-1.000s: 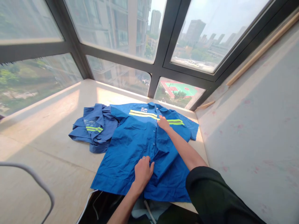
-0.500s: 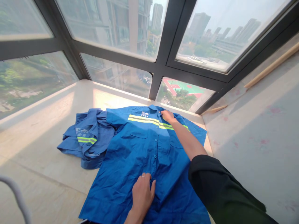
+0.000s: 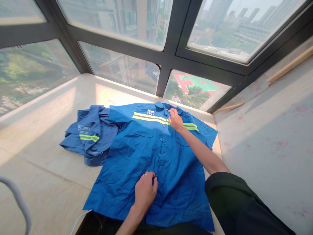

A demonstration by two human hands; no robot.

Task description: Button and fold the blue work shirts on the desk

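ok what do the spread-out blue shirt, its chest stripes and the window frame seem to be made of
Spread-out blue shirt: woven fabric, perhaps a cotton blend; matte, with soft creases.
Chest stripes: probably reflective tape, bright yellow-green edges around a greyish band.
Window frame: likely coated metal, smooth and dark grey, though plastic isn't ruled out.

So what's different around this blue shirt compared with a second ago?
Your right hand has moved up the blue shirt, from the striped band to the collar opening; whether it holds cloth there, I can't tell. Your left hand stays low on the front, and the crumpled garment beside the shirt lies as it was.
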